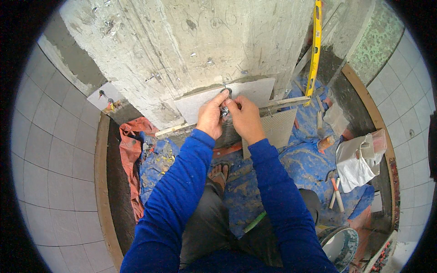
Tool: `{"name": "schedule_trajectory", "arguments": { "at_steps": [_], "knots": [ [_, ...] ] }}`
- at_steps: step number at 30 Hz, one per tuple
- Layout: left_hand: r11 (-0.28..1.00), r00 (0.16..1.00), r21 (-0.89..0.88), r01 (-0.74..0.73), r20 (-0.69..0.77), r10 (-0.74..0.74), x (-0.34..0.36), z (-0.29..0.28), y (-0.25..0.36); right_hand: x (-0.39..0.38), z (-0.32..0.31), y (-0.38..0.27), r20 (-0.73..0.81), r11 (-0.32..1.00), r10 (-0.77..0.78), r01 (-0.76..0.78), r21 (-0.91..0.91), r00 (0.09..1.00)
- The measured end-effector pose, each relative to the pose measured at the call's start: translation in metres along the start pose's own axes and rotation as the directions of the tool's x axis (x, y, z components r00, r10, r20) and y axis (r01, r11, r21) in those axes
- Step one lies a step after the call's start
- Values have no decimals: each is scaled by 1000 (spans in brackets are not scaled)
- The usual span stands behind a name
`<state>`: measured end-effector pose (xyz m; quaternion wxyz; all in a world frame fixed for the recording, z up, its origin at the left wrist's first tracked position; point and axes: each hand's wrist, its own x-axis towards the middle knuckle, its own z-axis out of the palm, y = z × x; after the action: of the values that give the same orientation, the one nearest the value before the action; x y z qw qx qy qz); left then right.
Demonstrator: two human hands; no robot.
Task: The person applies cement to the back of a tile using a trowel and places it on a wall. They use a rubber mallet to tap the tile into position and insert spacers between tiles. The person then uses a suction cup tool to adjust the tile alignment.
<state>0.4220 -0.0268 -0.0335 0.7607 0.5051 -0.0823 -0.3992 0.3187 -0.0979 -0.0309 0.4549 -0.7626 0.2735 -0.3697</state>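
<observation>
Gripping small dark piece (229, 91) in fingers (232, 105) of left hand (210, 116) and right hand (246, 119) near upper edge of tile (258, 92), with open room above.

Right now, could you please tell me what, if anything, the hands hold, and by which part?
The left hand and right hand appear to pinch a small shiny thing by the pale tile; the part gripped is too covered to tell.
</observation>
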Motion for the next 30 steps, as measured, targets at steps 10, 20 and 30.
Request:
{"name": "schedule_trajectory", "arguments": {
  "at_steps": [10, 20, 30],
  "knots": [
    [817, 933, 557, -150, -193, 303, -12, 15, 0, 1, 10, 19, 147, 893, 236, -274, 357, 960],
    [974, 920, -147, 172, 377, -105, 1, -16, -9, 2, -4, 6, 300, 747, 283, -405, 527, 911],
    [997, 995, -69, 23, 99, -16, 10, -10, -14, 2, -2, 5, 245, 809, 319, -397, 433, 916]
  ]
}}
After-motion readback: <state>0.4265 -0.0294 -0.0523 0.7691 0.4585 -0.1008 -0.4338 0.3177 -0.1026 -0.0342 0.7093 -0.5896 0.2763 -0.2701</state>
